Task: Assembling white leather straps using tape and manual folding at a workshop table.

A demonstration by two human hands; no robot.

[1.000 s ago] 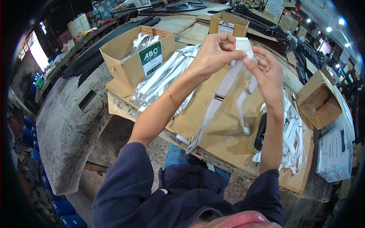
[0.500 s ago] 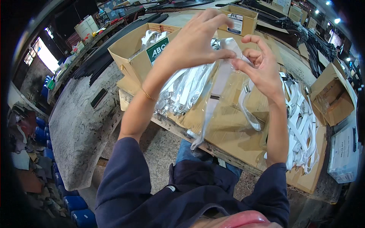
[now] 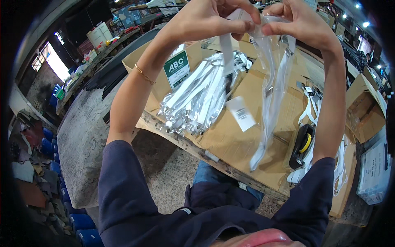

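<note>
My left hand (image 3: 220, 20) and my right hand (image 3: 298, 22) are raised side by side over the table. Thumbs and fingers of both pinch the top of a long clear plastic sleeve (image 3: 269, 88). Inside it hangs a folded white strap with small metal fittings, its lower end near the table's front edge. A pale strip (image 3: 226, 49) dangles below my left hand. Underneath, a heap of white straps in clear sleeves (image 3: 197, 94) lies to the left. Close to my right forearm are loose white straps (image 3: 310, 105) and a black tape dispenser (image 3: 302, 146) with a yellow core.
A white card (image 3: 241, 114) lies on the cardboard sheet (image 3: 230, 142) covering the table. At the left stands an open cardboard box (image 3: 150, 88) with a green-and-white card (image 3: 177, 70). Another open box (image 3: 366, 105) and a clear plastic bin (image 3: 375, 175) are on the right.
Both hands have risen and moved farther away, still pinching the sleeve. The hanging strap has swung to the right, and the white card and the tape dispenser have come into sight.
</note>
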